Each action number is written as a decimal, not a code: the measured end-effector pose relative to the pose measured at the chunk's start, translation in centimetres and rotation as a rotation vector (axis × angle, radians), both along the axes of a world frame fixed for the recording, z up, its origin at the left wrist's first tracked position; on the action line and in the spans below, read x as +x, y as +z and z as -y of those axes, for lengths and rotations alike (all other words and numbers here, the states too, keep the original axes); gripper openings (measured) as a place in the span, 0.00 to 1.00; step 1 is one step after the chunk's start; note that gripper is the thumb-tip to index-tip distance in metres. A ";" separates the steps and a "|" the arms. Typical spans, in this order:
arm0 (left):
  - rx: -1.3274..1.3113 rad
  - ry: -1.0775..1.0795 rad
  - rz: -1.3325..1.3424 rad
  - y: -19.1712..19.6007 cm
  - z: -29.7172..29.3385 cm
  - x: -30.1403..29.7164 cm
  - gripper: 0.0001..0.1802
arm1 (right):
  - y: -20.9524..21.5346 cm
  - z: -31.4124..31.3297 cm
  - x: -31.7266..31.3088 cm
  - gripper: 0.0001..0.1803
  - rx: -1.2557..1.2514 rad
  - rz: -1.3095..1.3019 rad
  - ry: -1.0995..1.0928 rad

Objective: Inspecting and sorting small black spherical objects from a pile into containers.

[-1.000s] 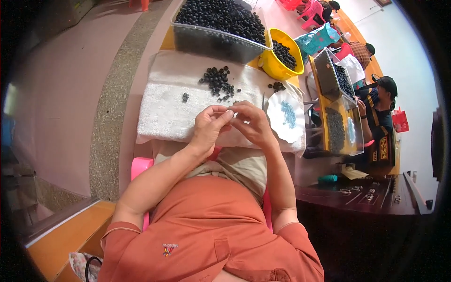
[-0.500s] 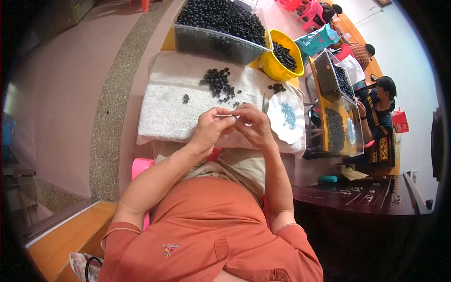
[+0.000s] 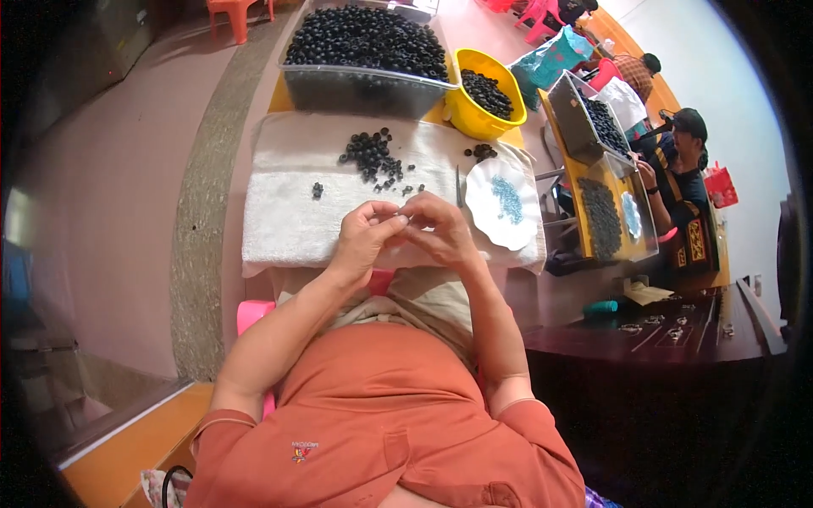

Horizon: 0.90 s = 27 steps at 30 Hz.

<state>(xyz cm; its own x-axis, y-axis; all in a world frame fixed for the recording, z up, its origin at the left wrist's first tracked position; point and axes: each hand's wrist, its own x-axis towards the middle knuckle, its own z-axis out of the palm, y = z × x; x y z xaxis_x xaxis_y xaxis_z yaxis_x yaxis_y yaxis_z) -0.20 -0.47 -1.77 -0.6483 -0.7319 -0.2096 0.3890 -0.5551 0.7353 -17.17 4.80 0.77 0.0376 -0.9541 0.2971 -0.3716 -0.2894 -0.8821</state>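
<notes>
Pressing left hand (image 3: 366, 241) and right hand (image 3: 440, 233) together at the fingertips (image 3: 395, 223) over the white towel (image 3: 284, 227), impossible to make out around what, near its black beads (image 3: 367, 155).

The person wears an orange-red shirt (image 3: 373, 415) with short sleeves: the left sleeve (image 3: 224, 436), toward the lower left, and the right sleeve (image 3: 538, 432), toward the lower right, both with thin pale edging. A small emblem (image 3: 301, 455) in red and yellow sits lower left of centre. The trousers (image 3: 436, 305) are beige; left hand (image 3: 360, 237) and right hand (image 3: 442, 229) are bare.
</notes>
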 end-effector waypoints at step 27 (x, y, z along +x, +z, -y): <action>0.084 0.062 0.011 0.4 -0.4 -0.1 0.06 | -0.5 -1.0 0.9 0.11 -0.123 -0.106 -0.095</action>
